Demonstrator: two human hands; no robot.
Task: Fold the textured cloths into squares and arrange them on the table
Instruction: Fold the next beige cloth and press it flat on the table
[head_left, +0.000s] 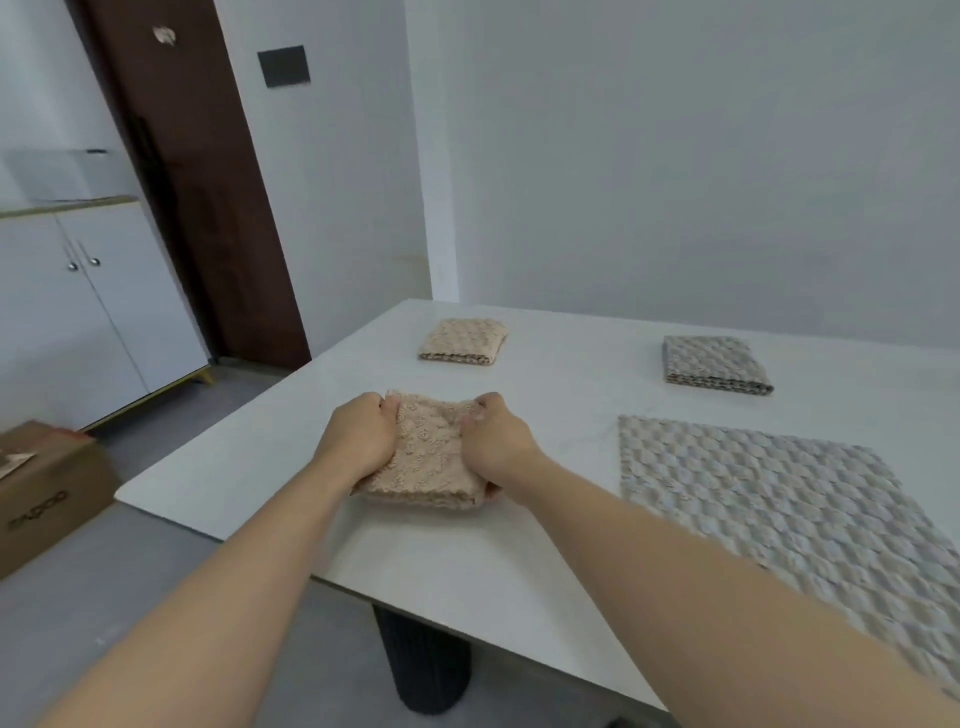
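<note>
A folded beige textured cloth (427, 456) lies near the left side of the white table (545, 545). My left hand (358, 435) grips its left edge and my right hand (496, 440) grips its right edge, thumbs on top. Another beige cloth (463, 341), folded into a square, sits farther back. A grey folded square cloth (714, 364) rests at the back right. A large grey textured cloth (789, 514) lies spread flat at the right, partly hidden by my right forearm.
A cardboard box (47, 493) stands on the floor at the left. White cabinets (83, 312) and a dark wooden door (197, 208) are beyond it. The wall runs along the table's far edge. A black pedestal (423, 665) holds the table.
</note>
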